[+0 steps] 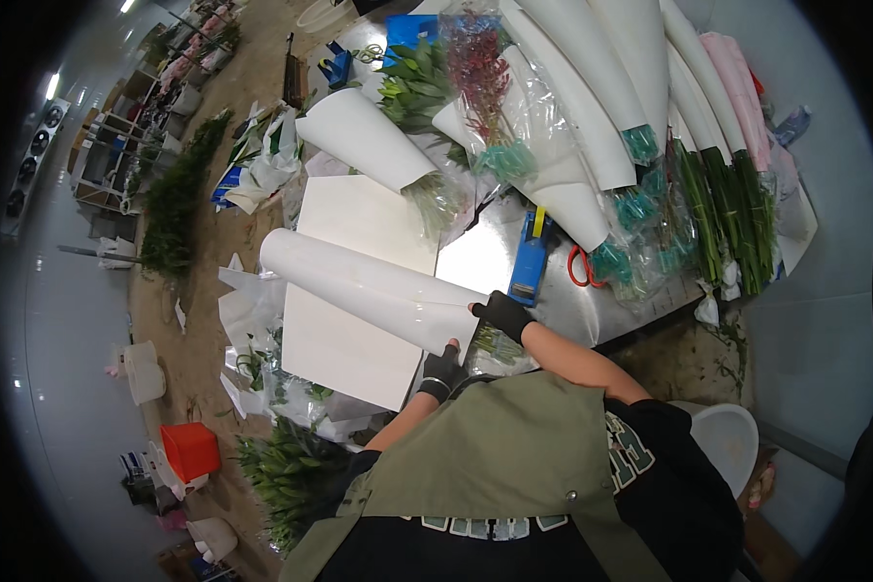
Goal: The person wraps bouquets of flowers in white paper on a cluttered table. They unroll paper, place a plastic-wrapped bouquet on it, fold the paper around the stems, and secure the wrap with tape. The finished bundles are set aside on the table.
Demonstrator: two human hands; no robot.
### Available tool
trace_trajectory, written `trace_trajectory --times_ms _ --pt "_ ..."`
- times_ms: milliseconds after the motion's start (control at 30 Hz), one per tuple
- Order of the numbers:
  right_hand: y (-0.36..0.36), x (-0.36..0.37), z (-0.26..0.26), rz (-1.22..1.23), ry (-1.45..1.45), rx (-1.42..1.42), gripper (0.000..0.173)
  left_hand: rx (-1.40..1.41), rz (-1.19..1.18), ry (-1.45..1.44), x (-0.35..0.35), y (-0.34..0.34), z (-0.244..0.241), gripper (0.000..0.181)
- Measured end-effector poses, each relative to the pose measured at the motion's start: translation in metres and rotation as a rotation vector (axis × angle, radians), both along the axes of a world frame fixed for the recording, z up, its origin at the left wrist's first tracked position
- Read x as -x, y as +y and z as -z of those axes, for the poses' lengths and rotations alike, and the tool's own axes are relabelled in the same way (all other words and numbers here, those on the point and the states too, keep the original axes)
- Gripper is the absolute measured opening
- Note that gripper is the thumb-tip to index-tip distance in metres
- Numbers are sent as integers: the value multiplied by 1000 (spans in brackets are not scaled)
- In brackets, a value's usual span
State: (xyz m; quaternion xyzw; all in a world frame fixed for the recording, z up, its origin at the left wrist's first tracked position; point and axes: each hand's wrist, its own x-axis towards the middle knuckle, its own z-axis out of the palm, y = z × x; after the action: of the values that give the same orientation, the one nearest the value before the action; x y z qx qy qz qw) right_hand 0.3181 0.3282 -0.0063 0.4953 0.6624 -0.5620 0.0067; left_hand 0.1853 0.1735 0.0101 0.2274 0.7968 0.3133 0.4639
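Observation:
A bundle of stems rolled in white wrapping paper [364, 287] lies slantwise over flat white paper sheets [349, 349]. Its cut stems [500, 343] stick out at the lower right end. My left hand [444, 371], in a black fingerless glove, grips the near edge of the roll close to that end, thumb on top. My right hand [503, 315], gloved the same way, holds the far edge of the same end. Beyond it lie a blue tape dispenser [529, 258] with yellow tape and red-handled scissors [586, 268]. Another white paper-wrapped bundle [367, 138] lies farther back.
Several white-wrapped bundles [589, 94] and green stems [735, 218] cover the right of the metal table [575, 313]. Red foliage in clear plastic [476, 80] lies at the back. Leafy greenery [291, 473] stands at the lower left. A red bucket [190, 451] and greenery [182, 196] are on the floor.

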Motion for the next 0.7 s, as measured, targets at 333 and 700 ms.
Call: trace_trajectory --times_ms 333,700 --pt "-5 -6 33 75 263 62 42 -115 15 -66 16 -22 4 50" --pt "-12 -2 36 215 269 -66 37 -38 407 188 35 -19 37 48"
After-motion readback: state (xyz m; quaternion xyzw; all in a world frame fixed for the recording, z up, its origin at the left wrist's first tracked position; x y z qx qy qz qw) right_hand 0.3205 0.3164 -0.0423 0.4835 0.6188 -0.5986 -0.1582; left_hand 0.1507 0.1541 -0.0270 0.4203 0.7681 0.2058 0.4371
